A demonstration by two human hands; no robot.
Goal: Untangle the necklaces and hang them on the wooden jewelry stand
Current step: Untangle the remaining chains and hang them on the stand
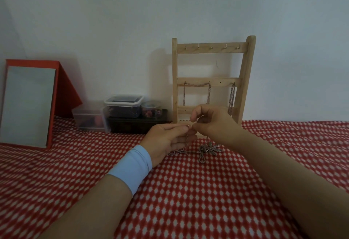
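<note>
The wooden jewelry stand (212,80) leans upright against the wall. Two chains hang from its middle bar: one draped chain (197,89) at the left and a hanging chain (232,97) at the right. In front of the stand, my left hand (166,140) and my right hand (213,123) meet, and both pinch the end of a thin necklace chain (187,140). This chain drops to the cloth, where it lies in loops with a leaf-shaped pendant (212,149). The clasp itself is hidden by my fingertips.
A red-and-white patterned cloth (188,191) covers the surface. A red-framed standing mirror (28,104) is at the left. Clear plastic boxes (122,106), a small jar (151,109) and a dark box (137,124) stand by the wall left of the stand.
</note>
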